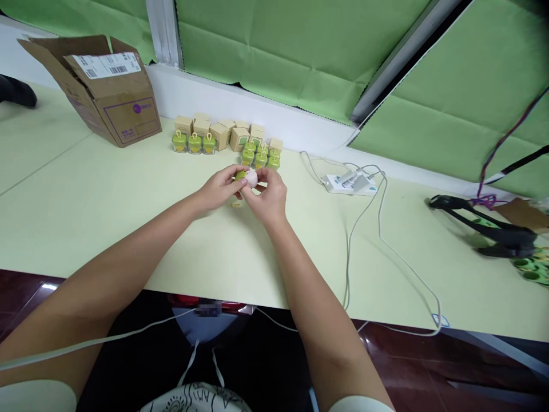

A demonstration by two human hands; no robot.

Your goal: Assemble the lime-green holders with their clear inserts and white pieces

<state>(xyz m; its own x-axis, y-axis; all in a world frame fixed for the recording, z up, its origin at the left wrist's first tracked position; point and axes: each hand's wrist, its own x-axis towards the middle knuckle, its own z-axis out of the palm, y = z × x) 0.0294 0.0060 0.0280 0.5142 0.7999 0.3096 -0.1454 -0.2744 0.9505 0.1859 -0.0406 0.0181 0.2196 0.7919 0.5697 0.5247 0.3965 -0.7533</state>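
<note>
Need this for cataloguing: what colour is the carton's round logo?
Purple logo, clearest in the head view.

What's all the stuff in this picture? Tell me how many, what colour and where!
Small item: seemingly one, green and pinkish-white, in both hands
Loop-like piece: one, yellow, table below hands
Lidded jars: about nine, green and clear, beyond hands
Small cartons: about eight, tan, behind jars
Open cardboard box: one, brown, back left
Power strip: one, white, right of jars
Cables: several, white, right and front
Frame-like object: one, black, far right
Window coverings: several, green, back
Table: one, pale, middle
Left hand: one, bare, centre
Right hand: one, bare, centre
</note>
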